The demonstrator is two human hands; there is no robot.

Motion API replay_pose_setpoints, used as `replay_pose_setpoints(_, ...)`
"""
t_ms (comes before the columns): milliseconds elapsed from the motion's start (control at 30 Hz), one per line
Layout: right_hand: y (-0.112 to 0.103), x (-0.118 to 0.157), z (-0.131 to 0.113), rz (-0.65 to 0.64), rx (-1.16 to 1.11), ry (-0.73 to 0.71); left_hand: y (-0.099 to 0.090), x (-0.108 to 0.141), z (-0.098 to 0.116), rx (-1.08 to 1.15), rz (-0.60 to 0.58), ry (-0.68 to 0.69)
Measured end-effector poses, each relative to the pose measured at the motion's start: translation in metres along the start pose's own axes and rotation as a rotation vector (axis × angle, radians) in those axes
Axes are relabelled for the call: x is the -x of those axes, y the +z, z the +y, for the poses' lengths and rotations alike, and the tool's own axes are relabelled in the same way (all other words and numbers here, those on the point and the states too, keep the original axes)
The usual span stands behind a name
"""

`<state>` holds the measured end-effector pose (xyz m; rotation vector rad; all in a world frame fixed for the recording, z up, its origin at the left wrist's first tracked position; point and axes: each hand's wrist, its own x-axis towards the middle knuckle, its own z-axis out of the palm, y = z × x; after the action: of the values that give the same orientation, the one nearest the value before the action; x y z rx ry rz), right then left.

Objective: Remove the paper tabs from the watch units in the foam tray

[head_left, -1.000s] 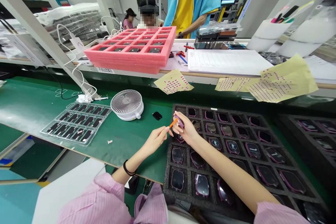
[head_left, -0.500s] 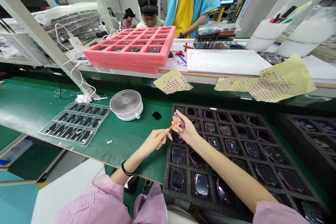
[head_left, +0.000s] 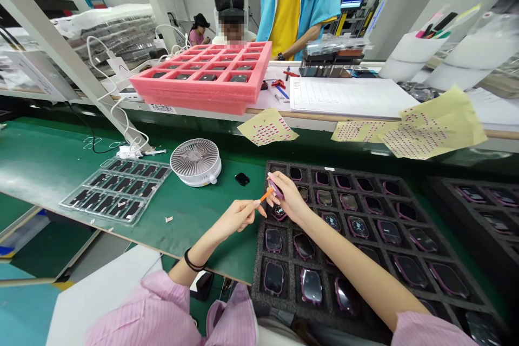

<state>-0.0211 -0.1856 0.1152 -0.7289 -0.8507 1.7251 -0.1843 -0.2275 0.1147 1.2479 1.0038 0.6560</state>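
My left hand (head_left: 240, 215) is closed around a thin orange stick-like tool (head_left: 266, 194), whose tip points up and to the right. The tip meets a purple watch case (head_left: 276, 189), which my right hand (head_left: 290, 197) grips between thumb and fingers. Part of the case is hidden by those fingers. Both hands are above the left edge of a black foam tray (head_left: 284, 232), where purple-framed smartwatches lie in square pockets. One watch (head_left: 279, 212) with a lit face sits just under my right hand.
A white round fan (head_left: 195, 162) and a small black piece (head_left: 242, 178) lie left of the tray. A clear plastic tray (head_left: 115, 190) holds black parts. On the shelf stands a pink foam tray (head_left: 203, 92); dotted yellow sheets (head_left: 267, 126) hang from its edge. Other people are behind.
The purple case has turned slightly in my right hand, so its yellow-marked side no longer shows. The orange tool stays against it, and my left hand has barely moved.
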Motion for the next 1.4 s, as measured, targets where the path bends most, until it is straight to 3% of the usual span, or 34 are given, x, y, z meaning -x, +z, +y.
replay_pose_setpoints(167, 0.007, 0.003, 0.002, -0.114, -0.163, 0.159, -0.001, 0.0, -0.001, 0.061, -0.054, 0.02)
replay_pose_setpoints(300, 0.013, 0.007, 0.003, -0.12, -0.28, 0.214, 0.008, -0.001, -0.005, 0.149, -0.064, 0.054)
replay_pose_setpoints(400, 0.014, 0.007, 0.005, -0.103, -0.268, 0.176, 0.012, -0.004, -0.007, 0.21, -0.002, 0.056)
replay_pose_setpoints(600, 0.017, 0.012, 0.019, 0.053, -0.047, 0.053, 0.015, -0.016, -0.001, 0.166, 0.254, 0.187)
replay_pose_setpoints(833, 0.011, -0.002, 0.017, -0.036, 0.321, -0.135, 0.01, -0.017, -0.009, 0.182, 0.329, 0.249)
replay_pose_setpoints(967, -0.008, -0.03, 0.009, 0.047, 0.349, -0.209, -0.001, -0.011, -0.016, 0.174, 0.359, 0.244)
replay_pose_setpoints(1033, -0.013, -0.041, 0.008, 0.055, 0.347, -0.162, -0.005, -0.011, -0.02, 0.184, 0.361, 0.22)
replay_pose_setpoints(1100, -0.012, -0.044, 0.012, -0.013, 0.374, -0.048, -0.006, -0.014, -0.025, 0.174, 0.353, 0.205)
replay_pose_setpoints(1233, 0.0, -0.034, 0.023, -0.273, 0.402, 0.167, -0.004, -0.021, -0.031, 0.159, 0.333, 0.211)
replay_pose_setpoints(1300, 0.003, -0.027, 0.025, -0.381, 0.405, 0.172, -0.003, -0.021, -0.032, 0.172, 0.328, 0.213)
replay_pose_setpoints(1400, -0.001, -0.026, 0.02, -0.419, 0.46, 0.093, -0.006, -0.016, -0.031, 0.165, 0.33, 0.215)
